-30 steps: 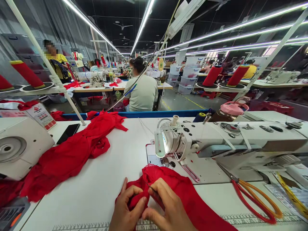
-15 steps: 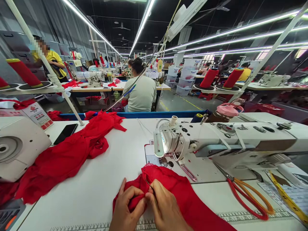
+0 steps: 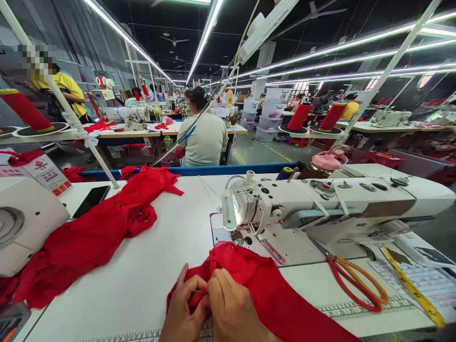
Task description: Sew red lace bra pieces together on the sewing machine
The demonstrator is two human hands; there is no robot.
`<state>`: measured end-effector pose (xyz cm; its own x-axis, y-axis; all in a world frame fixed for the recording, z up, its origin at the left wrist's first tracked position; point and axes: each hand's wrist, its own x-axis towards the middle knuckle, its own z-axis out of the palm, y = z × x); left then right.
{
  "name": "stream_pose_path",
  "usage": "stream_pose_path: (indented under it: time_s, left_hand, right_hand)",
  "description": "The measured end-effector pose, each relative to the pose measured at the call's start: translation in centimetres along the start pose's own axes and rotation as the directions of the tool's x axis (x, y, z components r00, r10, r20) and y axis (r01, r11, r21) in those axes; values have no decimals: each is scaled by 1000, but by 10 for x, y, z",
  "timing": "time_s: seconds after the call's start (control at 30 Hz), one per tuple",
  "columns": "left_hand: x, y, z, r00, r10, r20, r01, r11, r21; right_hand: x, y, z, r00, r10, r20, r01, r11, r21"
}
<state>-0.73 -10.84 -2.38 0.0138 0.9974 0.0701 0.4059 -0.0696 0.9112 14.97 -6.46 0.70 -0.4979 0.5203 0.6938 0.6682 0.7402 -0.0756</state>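
Left hand (image 3: 183, 311) and right hand (image 3: 231, 311) pinched together on fold of red fabric (image 3: 263, 289), fingertips meeting at thin pin-like tool; fabric lies on table (image 3: 160, 256) just before sewing machine (image 3: 320, 204); step looks like fine seam picking, calls for steady small pulls; scissors (image 3: 356, 282) lie right

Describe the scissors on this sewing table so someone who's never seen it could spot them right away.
Start at the white sewing machine on the right half of the table. Just in front of its base, right of the red cloth under both hands, lie the scissors. Their big red and orange handle loops set them apart from the yellow measuring tape beside them.
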Motion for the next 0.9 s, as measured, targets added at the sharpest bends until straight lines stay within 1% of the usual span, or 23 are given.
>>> stream_pose_path:
  time_s: [0.07,0.13,0.17,0.2,0.23,0.27,0.3,0.33,0.37,0.43,0.5,0.53,0.57,0.67,0.73,0.8,0.83,0.87,0.9]
  left_hand:
    - [-2,-3,-6,999,14,38,-14,1000,4]
    - [-3,-5,-11,1000,11,26,-11,1000,-5]
    - [-3,-6,-13,1000,9,25,-8,1000,-14]
    - [-2,-6,-14,999,5,31,-5,1000,-24]
    - [-2,-6,-16,999,-5,40,7,999,-36]
    - [-1,-6,-16,998,-23,53,25,999,-47]
    - [-1,-6,-17,997,-46,60,50,997,-57]
    - [-1,-5,-18,996,-68,64,72,995,-64]
    - [-1,-4,-18,994,-80,70,85,994,-68]
    - [-2,-2,-20,995,-78,67,82,994,-66]
    - [-3,0,-21,997,-58,60,61,996,-59]
    - [-4,1,-21,997,-46,62,49,997,-56]
    - [-4,1,-21,998,-35,61,38,998,-56]
    - [-3,1,-21,999,-6,42,8,998,-59]
    - [-2,1,-21,1000,-2,18,3,999,-53]
    - [-1,5,-21,999,-29,13,29,999,-32]
    - [0,7,-22,999,-50,9,51,998,-21]
    - [0,11,-22,997,-74,2,74,997,-17]
    - [1,15,-23,995,-97,-9,97,995,-24]
  right_hand:
    - [3,9,2,998,57,-17,-57,998,-39]
    - [5,21,0,991,129,-26,-130,989,-64]
    - [6,26,-4,989,146,-24,-147,988,-55]
    - [6,29,-8,987,161,-6,-161,987,-19]
    - [7,32,-13,983,181,32,-183,982,56]
    - [9,33,-19,975,203,91,-216,962,166]
    - [12,33,-25,961,217,172,-261,918,299]
    - [15,33,-31,941,215,262,-314,847,429]
    - [19,33,-35,918,188,348,-359,765,534]
    - [28,34,-40,881,84,466,-407,637,655]
    - [34,36,-39,844,-12,536,-437,564,701]
    - [36,37,-36,831,-31,556,-454,539,709]
    - [36,38,-32,823,-23,568,-477,514,713]
    - [36,39,-21,819,85,567,-540,446,714]
    - [34,39,-17,815,127,565,-560,424,712]
    - [32,39,-17,811,130,570,-565,421,709]
    - [31,39,-18,815,135,564,-560,435,705]
    - [29,38,-20,823,142,550,-545,468,695]
    - [26,37,-22,839,148,523,-515,525,677]
